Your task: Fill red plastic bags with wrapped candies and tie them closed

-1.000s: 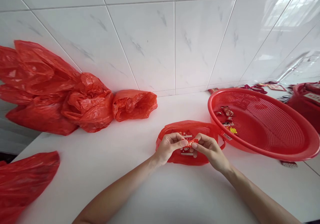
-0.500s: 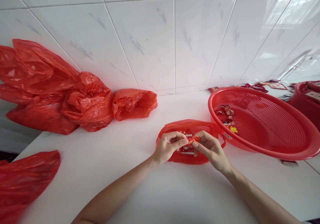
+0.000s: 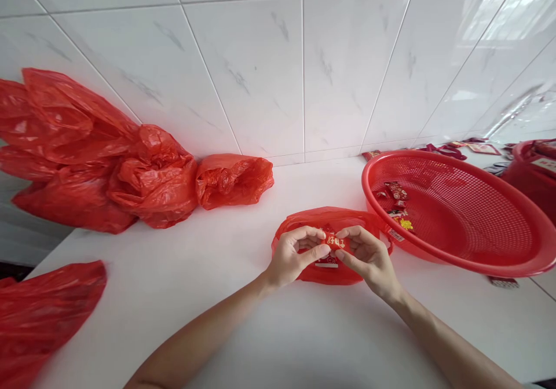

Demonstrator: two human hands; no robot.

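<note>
Between my two hands is a small red packet (image 3: 335, 241) with pale gold lettering, its printed face turned up toward me. My left hand (image 3: 296, 254) pinches its left end with thumb and fingers. On the other side my right hand (image 3: 368, 257) pinches the right end the same way. Both hands are just above an open red plastic bag (image 3: 347, 274) on the white counter. Inside the bag lie red-and-white printed packets (image 3: 326, 261), partly hidden by my hands and the held packet.
A red perforated basket (image 3: 460, 215) stands at the right, with several small wrapped packets (image 3: 396, 195) inside. Several red plastic bags (image 3: 152, 175) sit along the tiled wall at left. Another red bag (image 3: 47, 314) lies front left. More packets (image 3: 447, 151) lie behind the basket.
The small red packet has turned between my fingers, so its lettered face now shows broader. My hands have hardly shifted.
</note>
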